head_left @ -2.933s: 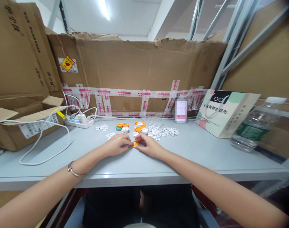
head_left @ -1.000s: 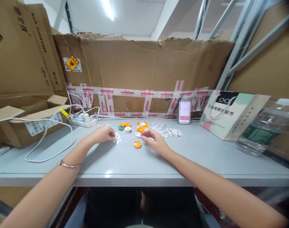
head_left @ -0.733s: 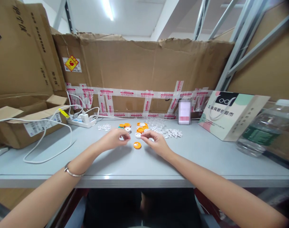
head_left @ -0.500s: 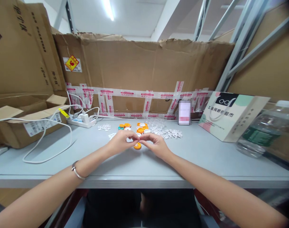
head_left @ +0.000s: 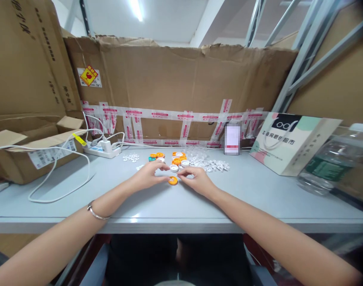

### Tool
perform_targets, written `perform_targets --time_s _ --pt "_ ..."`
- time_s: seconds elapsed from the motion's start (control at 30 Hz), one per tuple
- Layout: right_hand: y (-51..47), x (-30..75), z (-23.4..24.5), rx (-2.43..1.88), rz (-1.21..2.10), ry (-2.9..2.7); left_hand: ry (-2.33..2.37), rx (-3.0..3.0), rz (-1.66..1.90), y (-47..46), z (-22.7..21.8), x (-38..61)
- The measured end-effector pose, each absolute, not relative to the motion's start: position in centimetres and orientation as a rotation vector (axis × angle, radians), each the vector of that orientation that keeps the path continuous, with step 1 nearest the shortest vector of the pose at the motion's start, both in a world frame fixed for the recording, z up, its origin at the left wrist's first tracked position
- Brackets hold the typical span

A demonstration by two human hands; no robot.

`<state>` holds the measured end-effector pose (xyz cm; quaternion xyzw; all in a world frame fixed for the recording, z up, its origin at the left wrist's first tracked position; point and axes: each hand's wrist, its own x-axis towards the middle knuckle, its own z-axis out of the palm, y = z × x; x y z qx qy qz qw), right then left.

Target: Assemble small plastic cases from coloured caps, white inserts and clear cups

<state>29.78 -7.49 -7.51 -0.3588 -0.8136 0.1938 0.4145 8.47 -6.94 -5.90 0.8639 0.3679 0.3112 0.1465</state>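
Observation:
An orange ring-shaped disc (head_left: 173,180) lies on the grey table (head_left: 247,194) between my two hands. My left hand (head_left: 148,176) rests beside it with the fingertips pinched together at its left edge. My right hand (head_left: 196,178) is curled on the other side, fingertips touching the disc's right edge. Whether either pinch holds a small piece is too small to see. Just behind lie more orange, white and teal discs (head_left: 172,159) and a scatter of small white round pieces (head_left: 209,165).
A white power strip (head_left: 99,150) with cables lies at the back left beside an open cardboard box (head_left: 29,149). A paper bag (head_left: 291,143) and a plastic bottle (head_left: 333,163) stand at the right. A taped cardboard wall (head_left: 175,91) closes off the back.
My left hand went out to the white pieces on the left, then came back to the orange disc. Both hands have closed in on the disc again.

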Motion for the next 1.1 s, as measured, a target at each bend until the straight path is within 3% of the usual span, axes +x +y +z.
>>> perform_targets --time_s 0.2,1.1 --pt "-7.3 29.9 -7.7 -0.804 0.206 -2.252 1.046 2.489 0.694 -6.5 -6.8 8.6" --pt "-6.7 30.0 -8.2 -0.691 -0.016 -2.469 0.993 2.513 0.7 -6.4 -7.4 9.1"
